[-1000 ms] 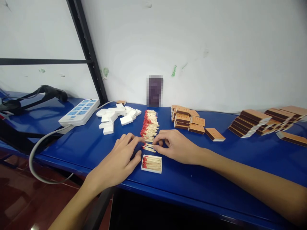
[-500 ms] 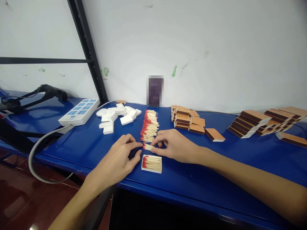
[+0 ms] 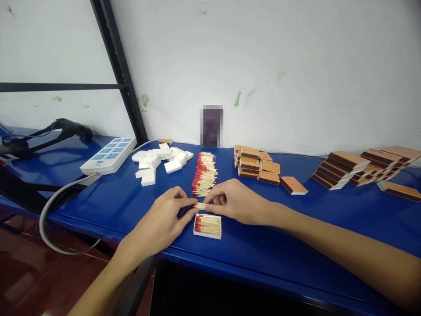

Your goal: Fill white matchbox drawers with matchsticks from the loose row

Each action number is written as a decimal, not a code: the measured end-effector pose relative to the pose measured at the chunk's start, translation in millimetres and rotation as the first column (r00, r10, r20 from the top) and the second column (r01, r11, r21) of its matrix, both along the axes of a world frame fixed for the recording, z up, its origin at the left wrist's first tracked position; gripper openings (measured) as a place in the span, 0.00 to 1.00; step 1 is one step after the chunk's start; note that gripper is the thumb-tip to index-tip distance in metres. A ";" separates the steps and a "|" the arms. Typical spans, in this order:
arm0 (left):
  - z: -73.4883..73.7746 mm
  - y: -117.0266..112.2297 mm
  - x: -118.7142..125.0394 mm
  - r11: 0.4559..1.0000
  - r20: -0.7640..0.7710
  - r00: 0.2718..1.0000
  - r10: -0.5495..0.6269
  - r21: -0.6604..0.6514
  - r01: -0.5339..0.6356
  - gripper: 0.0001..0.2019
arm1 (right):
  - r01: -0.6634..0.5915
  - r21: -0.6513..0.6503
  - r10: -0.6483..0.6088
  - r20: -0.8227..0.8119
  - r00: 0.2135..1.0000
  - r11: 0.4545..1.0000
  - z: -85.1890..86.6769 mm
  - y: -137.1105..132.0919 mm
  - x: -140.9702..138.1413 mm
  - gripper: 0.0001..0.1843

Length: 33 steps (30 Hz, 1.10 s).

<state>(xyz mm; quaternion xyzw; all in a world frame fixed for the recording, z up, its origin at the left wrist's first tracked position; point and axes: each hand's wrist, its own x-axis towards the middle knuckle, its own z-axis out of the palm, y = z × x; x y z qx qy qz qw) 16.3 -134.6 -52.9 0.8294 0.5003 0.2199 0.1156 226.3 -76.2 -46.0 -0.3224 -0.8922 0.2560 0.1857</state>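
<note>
Between my two hands is a small bunch of red-tipped matches (image 3: 200,205), just behind an open white matchbox tray (image 3: 207,237). My left hand (image 3: 169,213) pinches the red-head end with thumb and forefinger. My right hand (image 3: 232,202) is closed on the plain wooden ends, its thumb and fingers pressed together. The tray holds a layer of matches (image 3: 209,224) lying sideways, heads to the left. Beyond my fingers, a long pile of loose matches (image 3: 205,175) runs back toward the wall, red heads mostly on the left.
White matchbox trays (image 3: 154,160) lie heaped at the back left, near a power strip (image 3: 110,154) with a grey cable (image 3: 44,219). Orange-brown matchboxes (image 3: 250,162) are stacked right of the pile, with more stacks (image 3: 345,166) farther right. A blurred dark rectangle (image 3: 212,127) stands against the wall.
My fingers have drawn closer together around the small bunch, the left thumb rising to its end. The bunch sits slightly lower and more level. The filled tray stays in place.
</note>
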 end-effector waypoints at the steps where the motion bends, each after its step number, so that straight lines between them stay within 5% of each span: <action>1: 0.4 1.0 0.0 1.000 0.004 1.000 0.000 -0.001 0.000 0.14 | 0.003 -0.002 -0.003 0.007 1.000 1.000 0.8 -0.1 -0.1 0.08; 19: 17.4 15.3 8.5 0.992 -0.239 0.964 -0.115 0.016 0.122 0.09 | -0.035 0.148 0.022 0.094 0.995 0.988 6.9 -1.4 0.8 0.06; 33: 11.5 15.0 10.9 0.979 -0.330 0.926 -0.185 0.015 0.201 0.10 | -0.023 0.063 0.015 0.137 0.990 0.998 6.1 -1.0 4.2 0.06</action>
